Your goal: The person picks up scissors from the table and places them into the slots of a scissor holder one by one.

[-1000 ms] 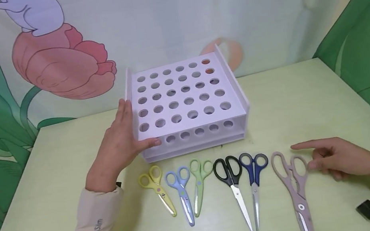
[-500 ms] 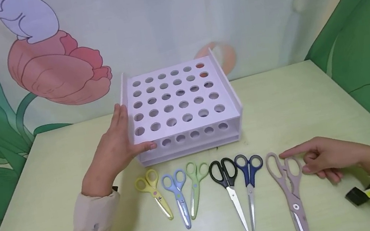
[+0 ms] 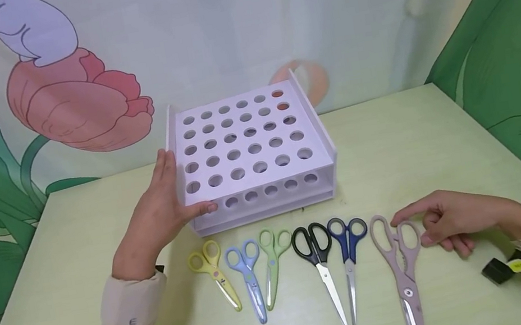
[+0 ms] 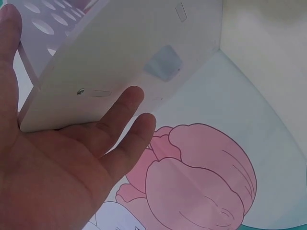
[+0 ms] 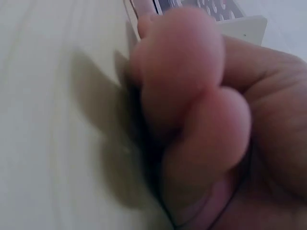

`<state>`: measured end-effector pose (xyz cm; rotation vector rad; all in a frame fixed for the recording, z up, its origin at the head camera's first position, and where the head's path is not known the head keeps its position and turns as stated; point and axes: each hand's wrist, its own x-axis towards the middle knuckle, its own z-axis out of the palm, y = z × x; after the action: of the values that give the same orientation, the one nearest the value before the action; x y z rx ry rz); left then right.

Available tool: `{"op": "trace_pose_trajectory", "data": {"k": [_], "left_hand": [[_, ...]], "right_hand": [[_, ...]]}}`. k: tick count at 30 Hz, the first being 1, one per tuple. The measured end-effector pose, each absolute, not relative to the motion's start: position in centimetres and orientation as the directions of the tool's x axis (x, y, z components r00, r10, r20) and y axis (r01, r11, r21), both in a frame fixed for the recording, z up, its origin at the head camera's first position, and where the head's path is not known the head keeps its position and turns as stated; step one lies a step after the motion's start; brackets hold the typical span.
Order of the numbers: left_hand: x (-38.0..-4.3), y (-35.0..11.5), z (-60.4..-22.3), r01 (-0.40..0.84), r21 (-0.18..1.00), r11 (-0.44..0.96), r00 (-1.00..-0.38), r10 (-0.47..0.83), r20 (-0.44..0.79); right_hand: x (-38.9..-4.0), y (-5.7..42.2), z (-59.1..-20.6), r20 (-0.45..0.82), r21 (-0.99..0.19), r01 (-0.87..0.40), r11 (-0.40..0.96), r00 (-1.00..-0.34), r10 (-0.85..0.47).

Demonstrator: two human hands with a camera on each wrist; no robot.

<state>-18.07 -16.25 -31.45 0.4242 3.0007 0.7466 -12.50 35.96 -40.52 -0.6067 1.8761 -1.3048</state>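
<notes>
A white rack (image 3: 248, 184) with rows of round holes stands at the back of the table. My left hand (image 3: 149, 220) rests against its left side, fingers straight along the side panel (image 4: 120, 62) and thumb across the front edge. At the right end of a row of scissors lie mauve kitchen scissors (image 3: 405, 276), handles pointing away from me. With index finger and thumb my right hand (image 3: 458, 216) pinches their right handle loop, the other fingers curled under. In the right wrist view curled fingers (image 5: 182, 62) hide the scissors.
Left of the kitchen scissors lie navy scissors (image 3: 349, 239), black-handled scissors (image 3: 321, 261), green scissors (image 3: 273, 274), blue scissors (image 3: 253, 288) and yellow scissors (image 3: 220, 282). A printed curtain (image 3: 219, 32) hangs behind the table (image 3: 382, 154). A black strap end (image 3: 498, 271) sticks out at the right cuff.
My right hand has moved left onto the kitchen scissors, its index finger now bent over the handle. The left hand keeps its place on the rack; the head view has shifted slightly.
</notes>
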Motion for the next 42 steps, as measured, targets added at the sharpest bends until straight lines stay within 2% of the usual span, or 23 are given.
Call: {"op": "trace_pose_trajectory", "data": {"k": [9, 17, 21, 26, 35, 42], "left_hand": [[-18.1, -16.5, -31.7, 0.246, 0.467, 0.849, -0.966, 0.257, 0.04], [-18.0, -16.4, -31.5, 0.245, 0.464, 0.851, -0.966, 0.257, 0.038], [-18.0, -16.4, -31.4, 0.243, 0.465, 0.851, -0.966, 0.258, 0.032], [-18.0, -16.5, -31.5, 0.241, 0.462, 0.853, -0.967, 0.253, 0.037], [-18.1, -16.4, -31.6, 0.241, 0.464, 0.853, -0.967, 0.252, 0.039], [-18.2, -16.5, -31.6, 0.25, 0.45, 0.857, -0.966, 0.255, 0.05]], "right_hand": [[-12.5, 35.7, -40.7, -0.342, -0.923, 0.073, 0.379, -0.608, -0.716], [-12.6, 36.0, -40.6, -0.349, -0.928, 0.101, 0.359, -0.572, -0.742], [-12.8, 36.3, -40.8, -0.315, -0.948, 0.136, 0.288, -0.538, -0.782], [-13.3, 37.0, -41.4, -0.177, -0.984, 0.123, 0.132, -0.513, -0.84], [-13.7, 37.8, -41.4, -0.087, -0.986, 0.169, -0.006, -0.541, -0.837], [-13.6, 37.4, -40.3, -0.058, -0.99, 0.139, -0.031, -0.587, -0.808]]}}
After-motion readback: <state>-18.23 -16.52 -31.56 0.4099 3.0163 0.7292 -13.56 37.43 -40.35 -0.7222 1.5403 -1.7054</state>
